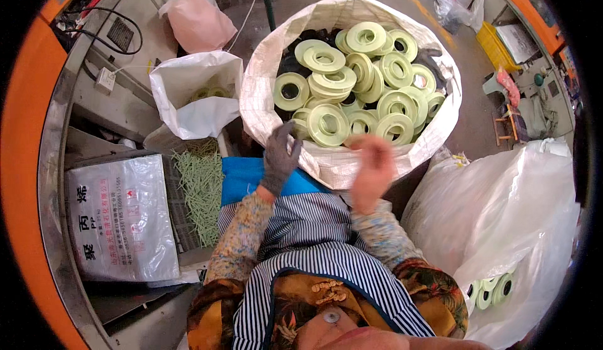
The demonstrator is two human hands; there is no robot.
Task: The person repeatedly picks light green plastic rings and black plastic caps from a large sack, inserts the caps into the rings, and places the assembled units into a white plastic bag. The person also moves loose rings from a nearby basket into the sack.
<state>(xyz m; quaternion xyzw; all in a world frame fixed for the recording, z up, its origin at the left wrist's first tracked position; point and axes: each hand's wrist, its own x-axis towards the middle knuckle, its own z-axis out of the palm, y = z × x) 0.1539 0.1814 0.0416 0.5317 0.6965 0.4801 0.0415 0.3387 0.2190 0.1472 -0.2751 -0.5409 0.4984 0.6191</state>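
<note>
A large white woven sack (264, 61) stands in front of me, heaped with pale green plastic rings (328, 125), some showing dark centres. My left hand (280, 160), in a dark grey glove, is at the sack's near left rim. Its fingers are apart and nothing shows in them. Bare and smeared by motion, my right hand (372, 169) is over the near rim, just below the rings. Its fingers are too blurred to read, and I cannot tell whether it holds anything.
A smaller white bag (195, 114) stands at the left, above a heap of thin green plastic sticks (200, 193). Beside these lies a flat printed white sack (122, 218). At the right, a big translucent bag (496, 218) holds more rings. A yellow crate (496, 47) is farther back.
</note>
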